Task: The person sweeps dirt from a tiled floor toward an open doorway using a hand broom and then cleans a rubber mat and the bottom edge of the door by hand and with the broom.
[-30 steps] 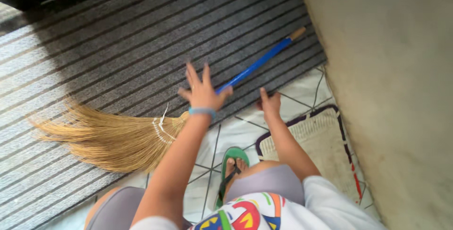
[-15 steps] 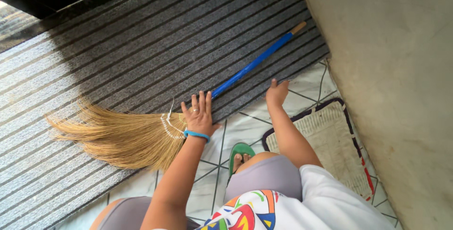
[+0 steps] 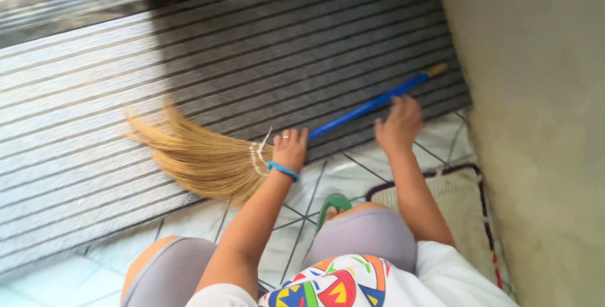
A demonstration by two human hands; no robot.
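One broom [image 3: 239,156] on striped mat [image 3: 189,49]. Left hand [image 3: 291,148] wraps blue stick [image 3: 368,105]. Right hand [image 3: 398,125] touches stick, fingers curled, grip unclear. One green sandal [image 3: 334,205].

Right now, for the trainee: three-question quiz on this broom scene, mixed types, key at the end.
1. True or false: the broom lies on the striped mat.
2. Which hand grips the broom where the bristles meet the blue handle? A) left hand B) right hand
3. Fill in: the left wrist wears a blue ____.

Key: 1 true; 2 A; 3 band.
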